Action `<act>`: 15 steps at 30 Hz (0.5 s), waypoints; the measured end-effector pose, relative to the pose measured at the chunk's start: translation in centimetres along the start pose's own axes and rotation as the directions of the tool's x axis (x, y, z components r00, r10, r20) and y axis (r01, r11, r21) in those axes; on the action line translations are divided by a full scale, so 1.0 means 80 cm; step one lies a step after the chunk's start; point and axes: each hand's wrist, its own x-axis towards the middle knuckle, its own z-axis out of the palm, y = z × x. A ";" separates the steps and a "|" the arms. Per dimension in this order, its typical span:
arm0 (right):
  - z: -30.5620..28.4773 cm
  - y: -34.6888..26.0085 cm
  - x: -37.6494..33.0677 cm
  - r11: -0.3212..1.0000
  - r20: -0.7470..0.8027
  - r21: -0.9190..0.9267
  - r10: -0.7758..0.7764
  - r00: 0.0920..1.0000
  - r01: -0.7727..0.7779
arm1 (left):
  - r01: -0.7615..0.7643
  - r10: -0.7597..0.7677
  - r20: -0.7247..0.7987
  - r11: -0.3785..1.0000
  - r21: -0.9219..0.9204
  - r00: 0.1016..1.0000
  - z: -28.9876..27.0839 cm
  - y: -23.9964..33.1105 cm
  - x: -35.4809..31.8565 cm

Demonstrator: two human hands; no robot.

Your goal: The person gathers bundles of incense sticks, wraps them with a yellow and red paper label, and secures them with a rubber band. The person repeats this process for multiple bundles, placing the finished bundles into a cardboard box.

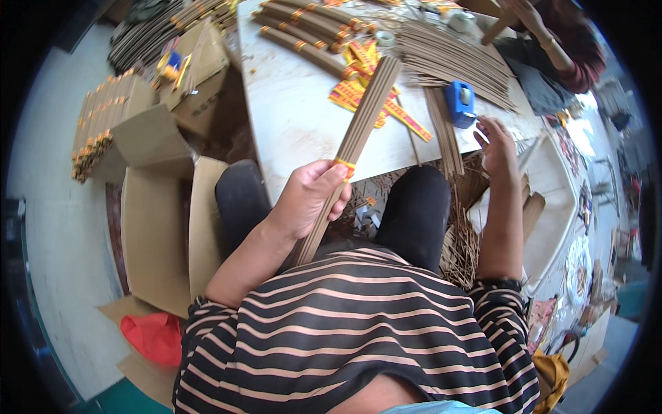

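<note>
My left hand (308, 195) is closed around a bundle of brown incense sticks (370, 103), which slants up over the table edge. A red and yellow paper band (346, 168) wraps the bundle at my thumb. My right hand (498, 146) is raised by the table's right front edge, its fingers bent and apart, with nothing visible in them. Just beyond its fingertips stands a blue tape dispenser (460, 103). Red and yellow paper strips (350, 94) lie scattered behind the held bundle. Loose incense sticks (448, 62) are spread at the back right.
Banded bundles (296, 43) lie at the back of the white table (283, 114). An open cardboard box (157, 228) stands at my left, with stacked bundles (107, 121) beyond it. Stick scraps (460, 252) fill the space by my right knee. Another person (562, 52) works at the far right.
</note>
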 end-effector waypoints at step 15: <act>0.185 -0.053 -0.207 0.960 0.852 -0.232 0.124 0.509 0.154 | -0.167 0.189 -0.041 0.933 0.320 0.981 0.016 -0.003 -0.035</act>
